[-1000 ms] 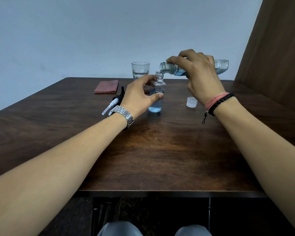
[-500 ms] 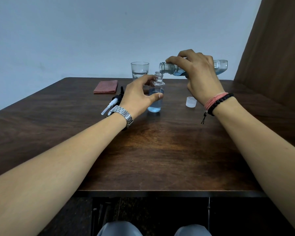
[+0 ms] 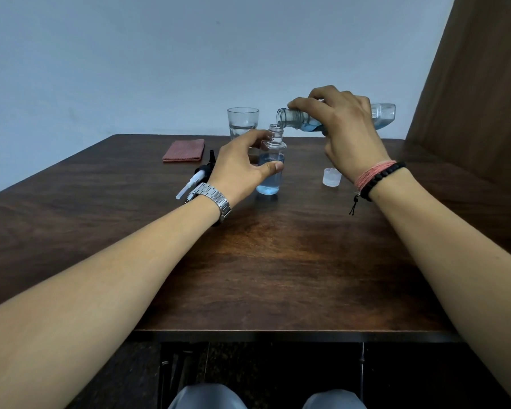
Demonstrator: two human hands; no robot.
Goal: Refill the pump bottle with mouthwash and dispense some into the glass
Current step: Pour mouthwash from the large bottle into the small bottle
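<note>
1. A dark wooden bench (image 3: 278,261) holds all the things.
2. The right hand (image 3: 345,134) has its fingers wrapped around a big bottle (image 3: 382,113), tipped on its side. Its open mouth is just above the small bottle's neck.
3. The left hand (image 3: 242,169) curls its fingers around the small bottle (image 3: 270,175), which stands upright near the middle and has blue liquid inside.
4. A glass (image 3: 243,122) stands behind it.
5. A red cloth (image 3: 184,150) lies far left.
6. The pump top (image 3: 194,181) lies beside the left wrist.
7. A little cap (image 3: 331,176) sits to the right.
</note>
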